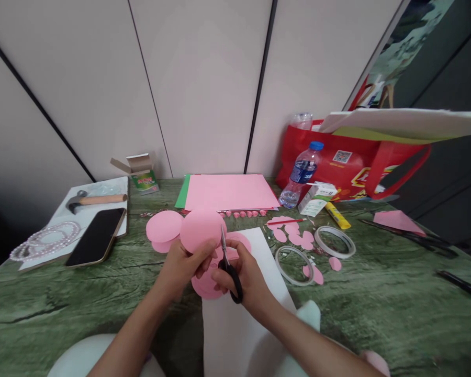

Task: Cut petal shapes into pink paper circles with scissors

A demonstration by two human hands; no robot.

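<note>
So the left hand (190, 262) is pinching a pink paper circle (201, 229) over the green table (102, 303), and the right hand (246, 272) grips black-handled scissors (234, 277), blades right at the circle's edge. More pink circles (164, 226) lie just to the left.

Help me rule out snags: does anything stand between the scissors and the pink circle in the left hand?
Nothing visible: the scissors in the right hand reach the right edge of the pink circle; the left thumb lies near the blades.

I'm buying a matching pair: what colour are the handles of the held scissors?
The handles are black; the head view shows them.
</note>
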